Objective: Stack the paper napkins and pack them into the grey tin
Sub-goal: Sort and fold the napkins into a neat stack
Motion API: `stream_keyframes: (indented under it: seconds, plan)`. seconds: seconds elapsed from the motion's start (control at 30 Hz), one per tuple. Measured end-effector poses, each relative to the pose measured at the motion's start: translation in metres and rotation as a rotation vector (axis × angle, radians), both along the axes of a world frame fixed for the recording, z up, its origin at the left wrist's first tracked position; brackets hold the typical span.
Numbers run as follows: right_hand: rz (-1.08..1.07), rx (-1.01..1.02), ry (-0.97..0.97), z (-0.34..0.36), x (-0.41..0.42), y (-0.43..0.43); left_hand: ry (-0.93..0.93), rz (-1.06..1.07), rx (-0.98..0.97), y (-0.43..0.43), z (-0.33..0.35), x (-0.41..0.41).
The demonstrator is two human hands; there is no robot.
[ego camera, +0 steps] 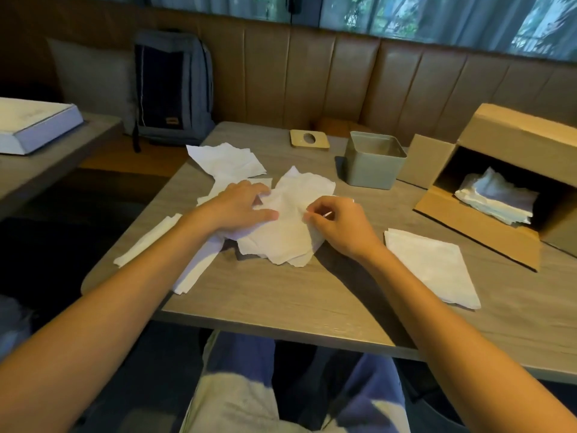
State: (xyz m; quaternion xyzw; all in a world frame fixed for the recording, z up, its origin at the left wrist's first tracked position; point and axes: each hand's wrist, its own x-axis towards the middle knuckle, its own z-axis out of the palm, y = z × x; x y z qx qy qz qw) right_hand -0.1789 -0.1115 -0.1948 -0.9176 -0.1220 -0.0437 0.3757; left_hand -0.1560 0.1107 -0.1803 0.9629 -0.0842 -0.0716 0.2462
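Pressing the napkin pile [285, 237], the left grip [238, 208] lies open; the right grip [340, 227] pinches its edge.

Cardboard box [518, 132] cut by right edge; napkins [496, 198] inside blurred.

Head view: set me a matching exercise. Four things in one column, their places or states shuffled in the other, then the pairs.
Things
1. tin
2. lid
3. box
4. backpack

Places or states
A. stands on the bench
B. lies on its side with napkins inside
C. upright and open, nothing inside
D. flat on the table, round hole through it

Pairs: 1-C, 2-D, 3-B, 4-A
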Motion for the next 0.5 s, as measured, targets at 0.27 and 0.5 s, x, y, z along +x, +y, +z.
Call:
stream_keyframes:
  seconds: [0.27, 0.5]
  plan:
    - [-0.071, 0.213, 0.190, 0.015, -0.006, -0.038, 0.013, -0.049, -0.469, -0.023, 0.014, -0.003]
    - [-0.141, 0.253, 0.046, 0.029, -0.011, -0.054, 0.156, -0.007, -0.698, -0.063, 0.028, -0.006]
